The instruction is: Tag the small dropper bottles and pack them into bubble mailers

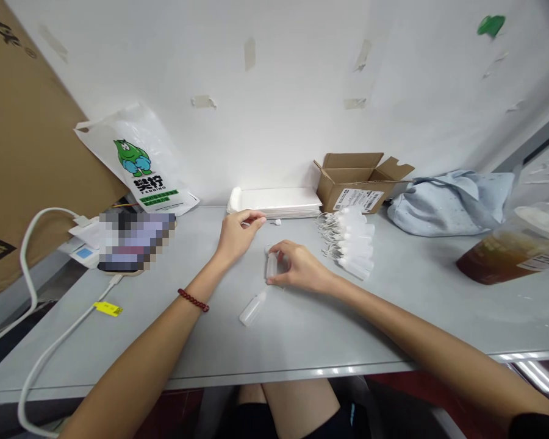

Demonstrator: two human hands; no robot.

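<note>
My right hand [302, 268] grips a small translucent plastic tube [271, 267] between thumb and fingers, just above the grey table. To its left, my left hand [238, 236] has its fingertips pinched together; whatever they hold is too small to make out. A tiny white piece [277, 222] lies close to those fingertips. Below my right hand, another translucent tube [252, 308] rests on the tabletop, its narrow end toward that hand. Right of both hands, several similar white tubes with looped cords [354, 244] lie in a row.
Against the wall are a stack of white packets [279, 202] and an open cardboard box [354, 186]. A blue cloth bundle [452, 204] and a drink cup [503, 253] stand right. Left are a phone [139, 241], a white cable [57, 350] and a plastic bag [160, 155].
</note>
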